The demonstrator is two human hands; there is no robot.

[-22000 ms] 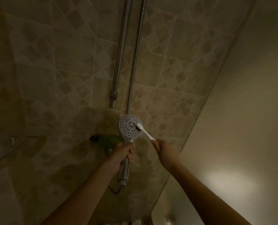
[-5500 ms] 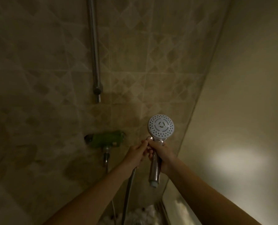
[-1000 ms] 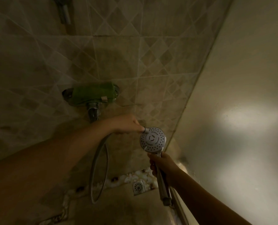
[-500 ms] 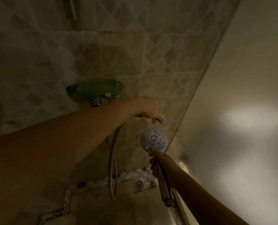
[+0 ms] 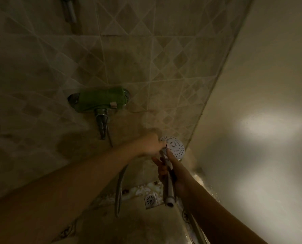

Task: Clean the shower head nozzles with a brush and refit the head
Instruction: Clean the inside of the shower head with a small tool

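The right hand (image 5: 171,173) is wrapped around the handle of the shower head (image 5: 174,148), fingers closed on the upper part of the handle just under the white face. The left hand (image 5: 151,144) is up against the left edge of the face, at the neck where face meets handle; it is blurred, its fingers are bunched together, and I cannot tell whether it pinches something small or only touches the head. A thin dark mark shows at its fingertips, too small to make out.

The head is held in the air, clear of wall and floor, near the corner where the tiled wall (image 5: 146,59) meets the plain pale wall (image 5: 270,85). Its long axis runs nearly up and down, the round face on top and the open handle end at the bottom. The nozzle face is turned toward the camera, tilted slightly to the right. The hose (image 5: 119,187) is not joined to the handle end; it hangs in a loop left of the head, partly hidden behind the left forearm.

Up and left of the head, the mixer tap (image 5: 101,118) sits on the tiled wall with a green cloth (image 5: 101,101) draped over its body. Below the head, a square drain (image 5: 150,199) lies in the floor, just beside the handle end. A bright patch of light falls on the pale wall to the right of the head.
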